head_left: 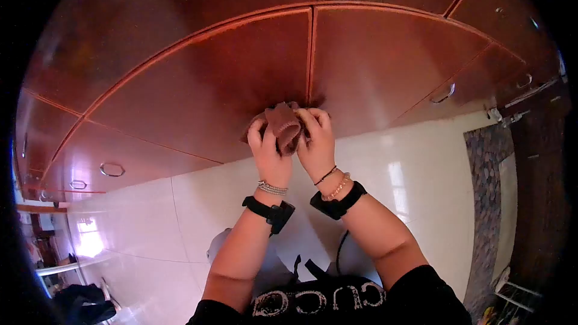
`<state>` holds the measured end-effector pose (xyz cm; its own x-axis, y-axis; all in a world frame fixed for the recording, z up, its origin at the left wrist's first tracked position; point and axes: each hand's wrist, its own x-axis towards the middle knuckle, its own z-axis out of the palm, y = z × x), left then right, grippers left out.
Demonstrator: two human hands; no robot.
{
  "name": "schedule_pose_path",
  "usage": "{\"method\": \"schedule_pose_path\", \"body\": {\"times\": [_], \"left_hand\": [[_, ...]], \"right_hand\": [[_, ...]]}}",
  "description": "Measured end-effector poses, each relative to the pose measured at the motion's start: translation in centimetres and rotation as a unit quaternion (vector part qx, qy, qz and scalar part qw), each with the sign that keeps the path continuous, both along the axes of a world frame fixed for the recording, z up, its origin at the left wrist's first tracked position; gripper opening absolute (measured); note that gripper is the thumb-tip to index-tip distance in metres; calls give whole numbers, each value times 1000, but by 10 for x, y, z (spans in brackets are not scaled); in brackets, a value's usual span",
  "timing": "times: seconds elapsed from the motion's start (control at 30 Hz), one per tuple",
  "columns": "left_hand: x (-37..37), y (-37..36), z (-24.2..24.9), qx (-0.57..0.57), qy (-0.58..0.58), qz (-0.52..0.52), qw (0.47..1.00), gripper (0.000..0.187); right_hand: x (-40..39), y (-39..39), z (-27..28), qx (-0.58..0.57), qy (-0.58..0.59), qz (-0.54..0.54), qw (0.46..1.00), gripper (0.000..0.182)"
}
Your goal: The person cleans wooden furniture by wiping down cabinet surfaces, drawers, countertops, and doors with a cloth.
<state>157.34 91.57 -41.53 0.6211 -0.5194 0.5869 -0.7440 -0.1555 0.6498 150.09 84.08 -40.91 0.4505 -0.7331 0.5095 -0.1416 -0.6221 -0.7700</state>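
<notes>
A bunched brown cloth [282, 121] is held between my two hands, close in front of the reddish-brown cabinet doors [241, 72]. My left hand [268, 151] grips the cloth from its left side with bent fingers. On the other side, my right hand [316, 141] has its fingers curled round the cloth's right edge. Above the cloth runs the vertical gap between two door panels. The underside of the cloth and some fingertips are hidden.
Metal handles [112, 170] sit on the lower cabinet at left, and another handle [444, 94] is at right. Pale floor tiles [150, 216] lie below. A patterned mat [484, 204] is at right, with a metal rack [516, 296] near it. Dark fabric [84, 304] lies lower left.
</notes>
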Motion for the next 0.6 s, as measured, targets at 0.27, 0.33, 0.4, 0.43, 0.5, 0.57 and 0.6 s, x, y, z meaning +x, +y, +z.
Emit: {"method": "schedule_pose_path", "body": {"times": [0.27, 0.33, 0.4, 0.43, 0.5, 0.57, 0.6], "left_hand": [[3, 0, -70, 90, 125, -2, 988, 41], [9, -1, -115, 126, 188, 28, 974, 39], [33, 6, -172, 129, 233, 11, 964, 41], [39, 9, -186, 134, 280, -4, 950, 43], [16, 3, -112, 210, 230, 43, 949, 37], [18, -3, -119, 86, 328, -15, 941, 34], [17, -5, -116, 88, 326, -16, 941, 34]], "right_hand": [[3, 2, -70, 101, 68, -30, 992, 31], [-1, -3, -111, 129, 91, -36, 987, 27], [-1, -12, -149, 300, 88, 78, 947, 22], [-1, -13, -148, 301, 88, 76, 946, 22], [0, -10, -140, 433, -51, 68, 897, 19], [0, -9, -115, 473, -117, 65, 871, 17], [1, -9, -101, 507, -182, 61, 840, 14]]}}
